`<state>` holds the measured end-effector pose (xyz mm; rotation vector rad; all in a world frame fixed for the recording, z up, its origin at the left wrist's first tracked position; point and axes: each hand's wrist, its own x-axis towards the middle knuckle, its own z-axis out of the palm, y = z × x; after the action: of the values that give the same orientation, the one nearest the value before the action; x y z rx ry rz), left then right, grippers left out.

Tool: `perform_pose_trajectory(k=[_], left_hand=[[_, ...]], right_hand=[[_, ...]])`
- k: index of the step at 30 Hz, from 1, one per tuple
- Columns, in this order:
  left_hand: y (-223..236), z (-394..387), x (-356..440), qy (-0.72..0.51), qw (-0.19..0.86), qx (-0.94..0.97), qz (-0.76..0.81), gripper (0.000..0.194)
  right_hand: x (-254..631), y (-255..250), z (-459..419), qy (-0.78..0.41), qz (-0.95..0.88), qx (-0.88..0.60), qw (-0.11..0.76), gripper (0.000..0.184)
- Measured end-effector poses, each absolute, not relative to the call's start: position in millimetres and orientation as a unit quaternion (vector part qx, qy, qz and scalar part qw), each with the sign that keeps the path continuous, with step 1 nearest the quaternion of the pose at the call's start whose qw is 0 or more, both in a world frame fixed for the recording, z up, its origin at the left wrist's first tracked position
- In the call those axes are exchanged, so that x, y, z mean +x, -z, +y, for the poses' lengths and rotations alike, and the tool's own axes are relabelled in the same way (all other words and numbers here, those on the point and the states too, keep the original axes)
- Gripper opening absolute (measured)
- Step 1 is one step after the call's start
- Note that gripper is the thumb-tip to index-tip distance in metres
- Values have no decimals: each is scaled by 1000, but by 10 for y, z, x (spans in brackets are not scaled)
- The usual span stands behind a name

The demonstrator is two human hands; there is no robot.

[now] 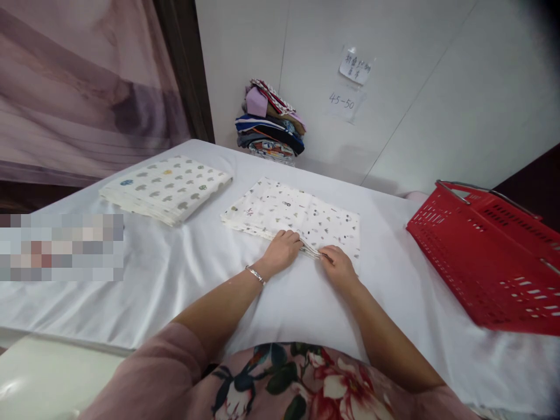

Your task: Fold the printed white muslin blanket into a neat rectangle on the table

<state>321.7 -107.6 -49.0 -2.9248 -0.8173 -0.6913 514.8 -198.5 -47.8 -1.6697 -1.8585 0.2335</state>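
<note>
A folded white cloth [301,210] with a small scattered print lies flat on the white-covered table in front of me. My left hand [283,249] has its fingers curled over the near edge of this cloth. Just to its right, my right hand [338,265] pinches the same edge, where several layers show between the two hands. Farther left rests a second folded cloth [170,184], white with grey mushroom-like shapes, and neither hand touches it.
A red plastic basket [490,256] with metal handles stands on the right of the table [184,280]. Behind the far edge rises a pile of folded fabrics [271,125] against the white wall. Two paper notes [355,67] hang there. A pinkish curtain [87,87] covers the left.
</note>
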Motion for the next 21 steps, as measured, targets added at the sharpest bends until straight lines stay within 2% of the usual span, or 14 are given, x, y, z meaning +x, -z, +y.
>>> perform_pose_trajectory(k=[9,21], left_hand=[[526,-1132,3417,200,70,-952,-219,12],[544,-1169,3418,214,40,-952,-217,17]], right_hand=[[5118,449,-1991,-88,-702,-632,317,21],[5126,448,-1972,-79,-722,-627,283,25]])
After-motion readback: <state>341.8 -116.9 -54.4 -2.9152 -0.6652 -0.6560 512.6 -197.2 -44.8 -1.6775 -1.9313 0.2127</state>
